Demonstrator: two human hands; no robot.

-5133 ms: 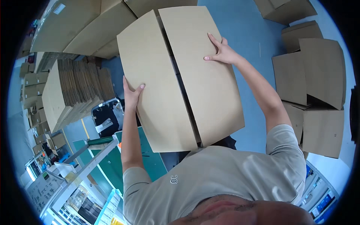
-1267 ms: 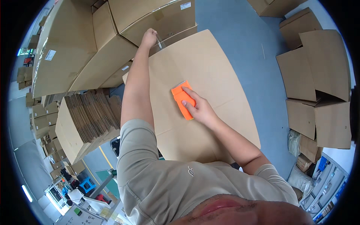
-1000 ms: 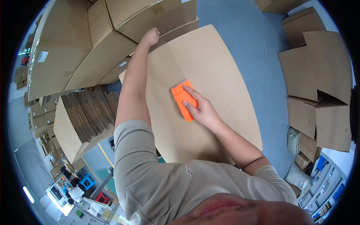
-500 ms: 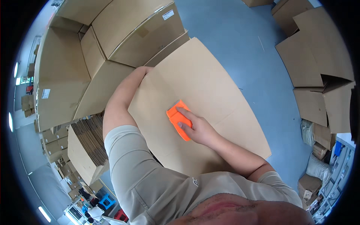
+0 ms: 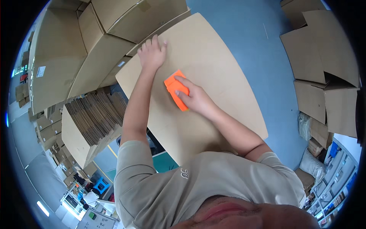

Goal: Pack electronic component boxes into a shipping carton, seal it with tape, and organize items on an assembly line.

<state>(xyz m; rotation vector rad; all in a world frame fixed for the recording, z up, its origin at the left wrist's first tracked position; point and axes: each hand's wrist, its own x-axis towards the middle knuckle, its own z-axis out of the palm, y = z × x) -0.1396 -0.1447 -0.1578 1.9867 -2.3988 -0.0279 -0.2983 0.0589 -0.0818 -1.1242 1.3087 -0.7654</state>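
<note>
A large brown cardboard sheet (image 5: 213, 68), flat and broad, lies in front of me. On its far left edge my left hand (image 5: 152, 56) rests palm down, fingers stretched out and apart, holding nothing. My right hand (image 5: 196, 96) is closed around an orange tape dispenser (image 5: 177, 91) with a pale grey edge at its far end. The dispenser is over the middle of the sheet; whether it touches the cardboard I cannot tell. My right forearm reaches across the sheet's near part.
Big cardboard boxes (image 5: 57, 53) are stacked along the left. Below them stands a bundle of folded cardboard (image 5: 95, 114). Opened boxes (image 5: 314, 49) stand on the right, past the blue-grey floor (image 5: 248, 49). A shelf rack (image 5: 337, 171) is at the lower right.
My left hand has come from the sheet's left edge, where its fingers were hidden, onto its top surface. The right hand and dispenser appear higher in view, as does the whole sheet.
</note>
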